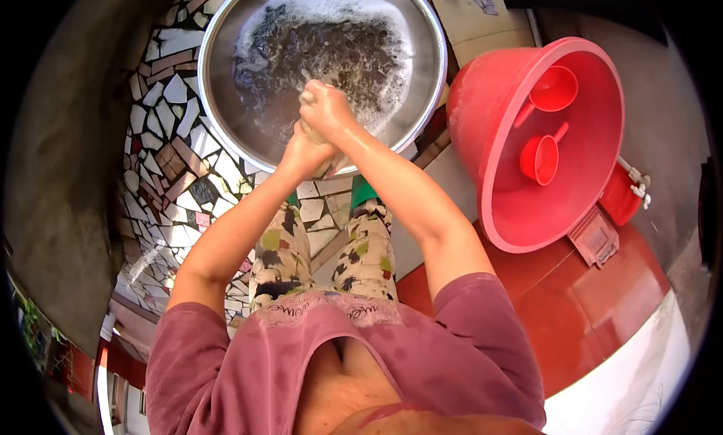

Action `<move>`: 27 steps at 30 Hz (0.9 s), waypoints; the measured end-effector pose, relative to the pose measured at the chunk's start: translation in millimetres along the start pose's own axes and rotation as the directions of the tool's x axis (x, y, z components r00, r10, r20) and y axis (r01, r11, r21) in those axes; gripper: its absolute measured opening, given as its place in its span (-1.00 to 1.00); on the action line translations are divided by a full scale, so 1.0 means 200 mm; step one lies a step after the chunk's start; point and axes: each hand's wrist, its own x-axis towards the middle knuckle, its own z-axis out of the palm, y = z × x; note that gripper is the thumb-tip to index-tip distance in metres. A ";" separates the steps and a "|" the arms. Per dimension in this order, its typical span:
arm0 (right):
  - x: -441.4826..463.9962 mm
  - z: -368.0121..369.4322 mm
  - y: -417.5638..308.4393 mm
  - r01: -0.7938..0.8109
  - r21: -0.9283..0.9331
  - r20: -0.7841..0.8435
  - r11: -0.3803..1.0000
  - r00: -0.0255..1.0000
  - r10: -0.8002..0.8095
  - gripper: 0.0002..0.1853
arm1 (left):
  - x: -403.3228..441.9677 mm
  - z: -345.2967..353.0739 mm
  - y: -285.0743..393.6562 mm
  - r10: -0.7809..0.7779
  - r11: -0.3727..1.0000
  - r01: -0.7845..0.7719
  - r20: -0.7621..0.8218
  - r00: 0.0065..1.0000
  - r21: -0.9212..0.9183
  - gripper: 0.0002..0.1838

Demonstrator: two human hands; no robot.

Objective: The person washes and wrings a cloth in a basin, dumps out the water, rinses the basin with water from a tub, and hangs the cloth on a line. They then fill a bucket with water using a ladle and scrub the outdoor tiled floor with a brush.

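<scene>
A wide metal basin (213, 96) holds murky, foamy water (324, 51). Over its near edge, my right hand (330, 112) and my left hand (301, 153) are closed round a wet, light-coloured cloth (326, 166), the right one farther from my body. Bits of the cloth show between and below the fingers; my hands hide most of it. White suds lie along the far and right sides of the water.
A large red plastic tub (501, 164) lies tipped on its side at the right, with two red dippers (553, 88) (541, 160) inside. Broken-tile paving (177, 126) runs along the left. Red tiles (542, 307) cover the floor at the lower right.
</scene>
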 end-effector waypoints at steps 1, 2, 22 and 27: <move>0.02 0.05 0.05 -0.014 -0.107 -0.029 0.994 1.000 0.011 -0.74 | 0.01 0.02 -0.01 -0.005 1.000 0.005 -0.004 1.000 -0.001 -0.41; 0.03 0.10 0.11 -0.012 -0.107 -0.030 0.994 1.000 0.009 -0.74 | 0.02 0.05 -0.01 -0.092 0.994 0.094 -0.042 0.995 0.046 -0.35; -0.31 -0.24 -0.25 -0.396 0.881 0.449 0.259 0.872 -0.196 -0.47 | -0.52 -0.22 0.20 0.185 -0.335 0.715 0.701 0.689 -0.614 -0.24; -0.35 -0.30 -0.37 -0.427 0.899 0.438 0.100 0.886 -0.155 -0.61 | -0.62 -0.32 0.36 0.269 -0.154 0.612 0.564 0.781 -0.776 -0.11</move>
